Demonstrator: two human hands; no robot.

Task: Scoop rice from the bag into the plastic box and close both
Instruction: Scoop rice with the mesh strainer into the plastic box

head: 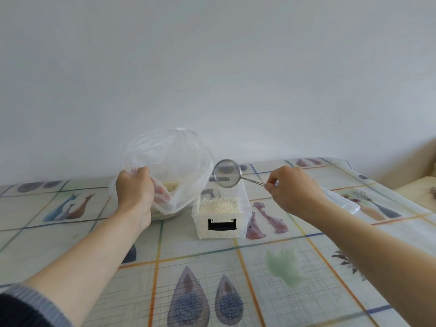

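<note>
Here the right hand [292,188] pinches the wire handle of a small sieve [227,173], tipped above the box's [221,210] far end. The left hand [134,187] is clenched on the bag's [169,161] near rim, holding it open beside the box. Rice [219,205] already fills much of the box; its lid [339,200] lies toward the table's [259,267] right edge, so both closings remain.

Worktop [271,274] under patterned cloth. On it: clear bag [169,159] of rice, plastic box [220,214] just beside. Lid [342,201], apparently flat, lies right.
</note>
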